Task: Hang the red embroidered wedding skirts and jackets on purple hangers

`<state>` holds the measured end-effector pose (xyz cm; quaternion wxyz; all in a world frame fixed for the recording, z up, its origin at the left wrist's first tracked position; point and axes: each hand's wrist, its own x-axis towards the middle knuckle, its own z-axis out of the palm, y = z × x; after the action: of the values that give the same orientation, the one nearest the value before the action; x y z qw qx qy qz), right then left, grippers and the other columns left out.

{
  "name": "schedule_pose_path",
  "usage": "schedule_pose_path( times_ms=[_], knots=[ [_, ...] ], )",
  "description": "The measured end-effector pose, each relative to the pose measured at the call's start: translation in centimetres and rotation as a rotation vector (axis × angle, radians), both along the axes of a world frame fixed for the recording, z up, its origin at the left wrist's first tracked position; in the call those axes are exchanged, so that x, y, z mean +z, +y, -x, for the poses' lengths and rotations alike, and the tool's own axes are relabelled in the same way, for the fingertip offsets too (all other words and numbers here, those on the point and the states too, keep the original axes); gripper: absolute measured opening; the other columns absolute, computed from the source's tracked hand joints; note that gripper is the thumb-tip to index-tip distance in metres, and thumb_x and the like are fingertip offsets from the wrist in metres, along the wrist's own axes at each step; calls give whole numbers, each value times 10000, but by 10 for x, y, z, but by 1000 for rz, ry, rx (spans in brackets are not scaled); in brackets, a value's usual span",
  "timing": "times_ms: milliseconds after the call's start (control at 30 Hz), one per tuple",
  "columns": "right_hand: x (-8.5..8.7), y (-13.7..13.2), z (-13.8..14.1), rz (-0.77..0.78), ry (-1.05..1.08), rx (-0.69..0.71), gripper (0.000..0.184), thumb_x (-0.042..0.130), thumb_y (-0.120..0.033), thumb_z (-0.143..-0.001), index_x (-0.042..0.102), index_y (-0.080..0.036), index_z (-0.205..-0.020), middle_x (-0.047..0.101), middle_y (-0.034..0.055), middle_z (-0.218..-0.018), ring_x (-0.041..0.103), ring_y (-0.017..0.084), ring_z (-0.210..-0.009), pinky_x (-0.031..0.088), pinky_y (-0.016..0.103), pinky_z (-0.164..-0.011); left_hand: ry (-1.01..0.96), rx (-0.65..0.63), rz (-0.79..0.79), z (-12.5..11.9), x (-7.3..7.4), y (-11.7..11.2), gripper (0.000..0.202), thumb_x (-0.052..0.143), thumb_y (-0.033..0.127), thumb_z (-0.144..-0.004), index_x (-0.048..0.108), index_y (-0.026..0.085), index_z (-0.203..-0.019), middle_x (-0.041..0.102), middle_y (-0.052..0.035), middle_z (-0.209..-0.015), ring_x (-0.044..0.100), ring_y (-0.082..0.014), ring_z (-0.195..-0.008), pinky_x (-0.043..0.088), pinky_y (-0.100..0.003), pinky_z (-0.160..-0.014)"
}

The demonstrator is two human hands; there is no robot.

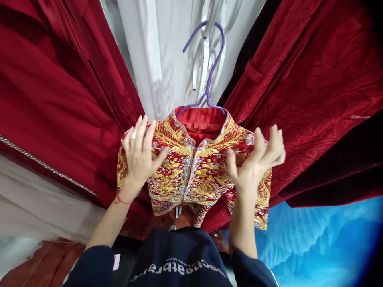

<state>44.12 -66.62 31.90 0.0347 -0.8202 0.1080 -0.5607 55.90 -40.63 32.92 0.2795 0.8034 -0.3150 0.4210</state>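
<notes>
A red jacket (pixel 194 171) thick with gold and silver embroidery hangs on a purple hanger (pixel 209 67) in front of me. My left hand (pixel 140 153) lies flat on its left shoulder, fingers stretched out and apart, a ring on one finger and a red string at the wrist. My right hand (pixel 255 161) is at the jacket's right shoulder, palm toward me, fingers curled loosely upward with nothing in them. A small "S" size label (pixel 200 126) shows inside the collar.
Dark red garments (pixel 60 99) hang to the left, and more red patterned garments (pixel 308 91) to the right. A white cloth (pixel 155 52) hangs behind the hanger. A blue fabric (pixel 317 243) lies at the lower right, and white cloth (pixel 36 203) at the lower left.
</notes>
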Motion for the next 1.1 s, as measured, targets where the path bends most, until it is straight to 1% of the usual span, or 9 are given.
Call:
schedule_pose_path(
  times_ms=[100, 233, 467, 533, 667, 767, 867, 1000, 1100],
  knots=[
    [-18, 12, -13, 11, 129, -28, 754, 497, -554, -934, 310, -179, -1561, 235, 240, -1621, 177, 455, -1504, 126, 723, -1115, 81, 19, -97, 6, -17, -17, 1038, 637, 690, -803, 264, 108, -1576, 246, -246, -1634, 167, -411, -1537, 108, -621, -1238],
    [-27, 6, -32, -15, 153, -76, 705, 494, -546, -946, 362, -186, -1537, 255, 238, -1620, 185, 430, -1511, 97, 721, -1133, 128, 45, -74, -3, -27, -32, 1106, 629, 727, -779, 205, 114, -1597, 187, -248, -1648, 84, -437, -1541, 32, -675, -1230],
    [-14, 25, -10, -29, 140, -78, 645, 494, -430, -955, 339, -213, -1543, 248, 213, -1629, 175, 415, -1522, 140, 710, -1135, 147, 30, -61, 3, -27, -33, 1089, 629, 684, -806, 171, 105, -1607, 170, -250, -1649, 67, -433, -1542, 33, -666, -1235],
    [-10, 40, -4, -40, 60, -11, 553, 524, -376, -938, 447, -230, -1467, 360, 192, -1575, 263, 405, -1495, 235, 669, -1121, 138, 20, -86, 8, -25, -30, 1055, 612, 657, -837, 149, 108, -1611, 162, -237, -1654, 57, -409, -1549, 53, -649, -1241],
    [-11, 72, -9, -100, -118, 286, 180, 532, -243, -929, 649, -211, -1062, 696, 121, -1052, 662, 252, -1031, 498, 410, -888, 128, 2, -126, 12, -20, -27, 1001, 586, 609, -880, 117, 118, -1616, 118, -207, -1667, 48, -369, -1558, 60, -609, -1258],
    [-16, 87, -19, -268, -9, 410, 165, 506, -273, -960, 642, -197, -907, 691, 55, -789, 640, 159, -704, 485, 290, -670, 132, 11, -140, 10, -21, -25, 950, 564, 579, -903, 128, 128, -1616, 133, -193, -1669, 56, -348, -1561, 58, -581, -1269],
    [-18, 93, -27, -440, 36, 396, 260, 526, -355, -967, 629, -198, -788, 652, 6, -644, 586, 119, -559, 428, 252, -571, 154, 13, -138, 9, -27, -26, 918, 556, 552, -916, 151, 111, -1611, 152, -202, -1663, 56, -351, -1560, 70, -580, -1268],
    [-15, 95, -31, -608, 2, 411, 314, 600, -439, -929, 626, -194, -733, 641, -14, -593, 562, 104, -493, 424, 236, -538, 159, 11, -78, 17, -29, -34, 910, 543, 532, -928, 112, 118, -1613, 115, -211, -1669, 38, -358, -1561, 127, -603, -1248],
    [-14, 96, -33, -747, -13, 517, 289, 615, -454, -918, 659, -194, -799, 671, -3, -650, 584, 112, -523, 464, 238, -544, 118, -3, 9, 24, -15, -42, 908, 544, 523, -930, 68, 168, -1617, 146, -201, -1670, 103, -341, -1561, 155, -595, -1239]
  ],
)
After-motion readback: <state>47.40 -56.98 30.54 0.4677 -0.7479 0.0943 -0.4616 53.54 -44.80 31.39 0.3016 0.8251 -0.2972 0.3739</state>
